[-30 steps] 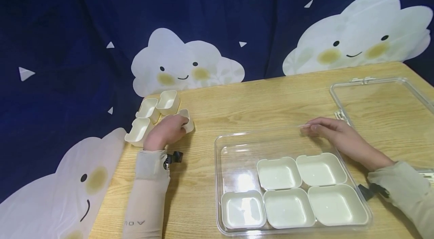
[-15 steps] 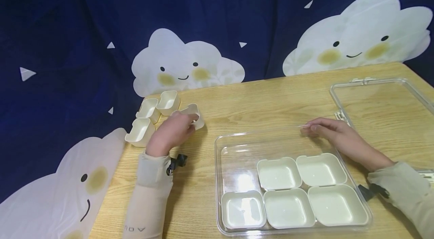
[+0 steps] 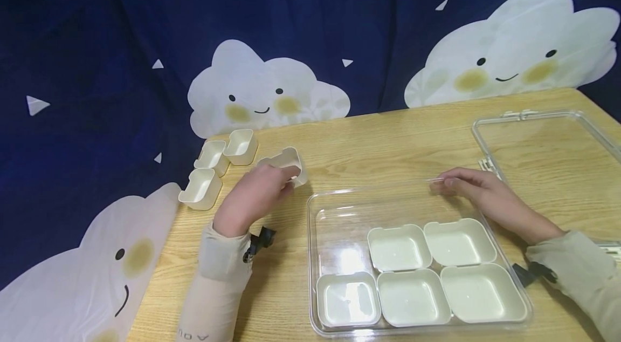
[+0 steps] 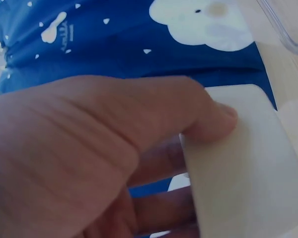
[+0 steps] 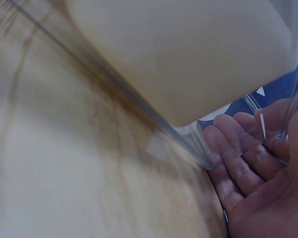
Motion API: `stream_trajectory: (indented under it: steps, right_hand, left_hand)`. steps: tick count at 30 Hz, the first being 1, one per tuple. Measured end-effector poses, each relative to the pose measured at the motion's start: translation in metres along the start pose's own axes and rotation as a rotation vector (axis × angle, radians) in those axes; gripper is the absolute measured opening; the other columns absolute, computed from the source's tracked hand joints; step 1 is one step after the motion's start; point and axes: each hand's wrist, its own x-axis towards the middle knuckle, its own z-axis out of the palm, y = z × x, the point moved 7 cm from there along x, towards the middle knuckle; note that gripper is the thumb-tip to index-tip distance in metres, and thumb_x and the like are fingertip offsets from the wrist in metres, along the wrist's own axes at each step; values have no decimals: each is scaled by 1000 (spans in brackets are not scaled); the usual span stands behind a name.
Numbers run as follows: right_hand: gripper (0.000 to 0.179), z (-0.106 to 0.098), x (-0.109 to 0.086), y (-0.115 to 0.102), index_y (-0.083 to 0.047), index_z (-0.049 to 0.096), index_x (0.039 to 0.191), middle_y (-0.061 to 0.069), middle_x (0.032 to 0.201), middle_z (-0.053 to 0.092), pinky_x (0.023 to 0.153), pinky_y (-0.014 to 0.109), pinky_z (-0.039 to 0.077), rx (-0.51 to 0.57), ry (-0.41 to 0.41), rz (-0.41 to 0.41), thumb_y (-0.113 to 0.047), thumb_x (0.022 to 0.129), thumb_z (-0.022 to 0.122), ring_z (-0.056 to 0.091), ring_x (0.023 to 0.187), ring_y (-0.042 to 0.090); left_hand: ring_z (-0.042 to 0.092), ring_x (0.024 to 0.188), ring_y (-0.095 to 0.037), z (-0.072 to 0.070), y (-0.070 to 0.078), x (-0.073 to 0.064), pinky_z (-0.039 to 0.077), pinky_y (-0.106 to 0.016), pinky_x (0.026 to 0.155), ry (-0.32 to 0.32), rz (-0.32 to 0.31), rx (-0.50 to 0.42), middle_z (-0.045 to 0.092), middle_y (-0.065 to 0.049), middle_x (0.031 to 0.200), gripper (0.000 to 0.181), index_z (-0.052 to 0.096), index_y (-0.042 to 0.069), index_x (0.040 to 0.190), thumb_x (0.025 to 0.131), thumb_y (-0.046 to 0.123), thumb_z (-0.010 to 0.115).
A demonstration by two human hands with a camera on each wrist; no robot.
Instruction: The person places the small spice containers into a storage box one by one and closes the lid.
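Note:
A small cream plastic bin (image 3: 299, 162) is in my left hand (image 3: 257, 193), to the left of and behind the clear box. The left wrist view shows the thumb pressed on the bin's wall (image 4: 253, 168), with fingers on the other side. My right hand (image 3: 477, 199) holds the far right corner of the clear plastic box (image 3: 310, 255), thumb at the rim and fingers along the outside, seen through the wall in the right wrist view. Inside that box sit several cream bins (image 3: 414, 298), in a front row of three and two behind them; the back left part shows bare bottom.
Three more cream bins (image 3: 200, 189) stand grouped at the table's left edge. A clear lid with latches (image 3: 489, 165) lies at the right. Behind the wooden table (image 3: 368, 142) hangs a dark blue curtain (image 3: 378, 18) with cloud prints.
My left hand has carried the cream bin rightward, away from the three grouped bins and toward the clear box. The right hand and the box have stayed in place.

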Motion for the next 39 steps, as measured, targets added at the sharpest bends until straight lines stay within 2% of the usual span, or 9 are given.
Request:
stream_trajectory:
  steps: [6,13,18,25,34,39]
  right_hand:
    - [33,0,0,1,-13,67,130,-3,121,78,93,7,48,-6,0,5,-32,110,49,71,108,-3]
    - [33,0,0,2,-14,67,130,-4,121,78,93,7,47,-15,2,14,-33,110,49,71,108,-4]
    - [33,0,0,1,-14,67,130,-3,121,78,93,7,48,-9,2,8,-32,110,49,71,109,-3]
    - [34,0,-1,0,-9,66,131,-4,121,78,92,8,50,3,-8,-5,-31,110,49,73,107,0]
    - [34,0,0,0,-9,66,131,-5,120,78,92,10,52,21,-3,1,-31,110,49,72,107,-1]
    - [34,0,0,0,-10,66,130,-4,120,78,92,11,52,17,-2,4,-31,110,49,72,107,-1]
  left_hand:
    - [47,66,-15,-3,14,-1,44,-26,62,11,44,3,46,2,76,19,60,14,83,91,-1,67]
    - [51,66,-17,-4,26,-3,49,-31,64,-30,27,33,50,3,74,10,65,14,99,95,5,68]
    - [51,67,-17,-7,36,-4,49,-30,63,-23,66,54,52,2,79,12,63,14,95,94,4,68]
    - [45,59,-14,-7,47,-5,43,-27,55,-46,93,78,48,5,67,11,62,16,94,96,8,69]
    - [40,56,-10,-6,59,-6,38,-22,54,-92,130,35,45,6,64,12,59,16,93,97,8,67]
    - [40,56,-8,-7,66,-8,39,-22,56,-89,156,32,44,7,63,13,59,17,92,97,8,66]
